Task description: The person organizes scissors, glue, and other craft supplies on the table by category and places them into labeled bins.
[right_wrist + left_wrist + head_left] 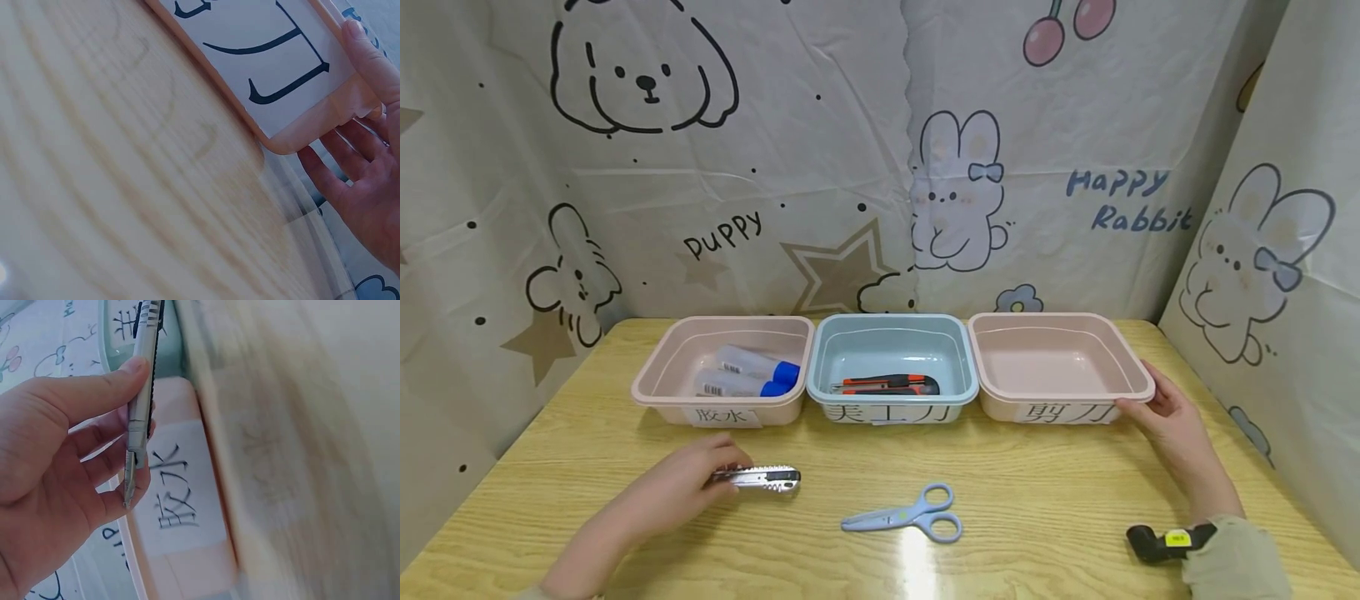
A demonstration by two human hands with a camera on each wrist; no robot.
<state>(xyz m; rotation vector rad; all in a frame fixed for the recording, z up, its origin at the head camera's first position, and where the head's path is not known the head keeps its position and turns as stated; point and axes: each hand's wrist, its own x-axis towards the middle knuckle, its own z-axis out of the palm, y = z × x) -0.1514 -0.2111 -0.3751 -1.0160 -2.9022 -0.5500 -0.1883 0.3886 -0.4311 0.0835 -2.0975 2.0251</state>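
My left hand [688,477] pinches a silver utility knife [767,477] between thumb and fingers, above the table in front of the left bin. In the left wrist view the knife [144,387] has a stretch of blade out at its lower end. My right hand [1172,425] holds the near right corner of the right pink bin [1067,408], thumb at the rim and fingers around the side. That bin has nothing in it and bears a paper label [281,56]. Light blue scissors [895,518] lie on the table between the hands, handles to the right.
The left pink bin [651,392] holds two clear bottles [730,383] with blue caps. Red-and-black utility knives [887,384] lie in the middle blue bin [842,337]. All three bins stand in a row at the back of the wooden table [760,550], before a printed curtain [820,167].
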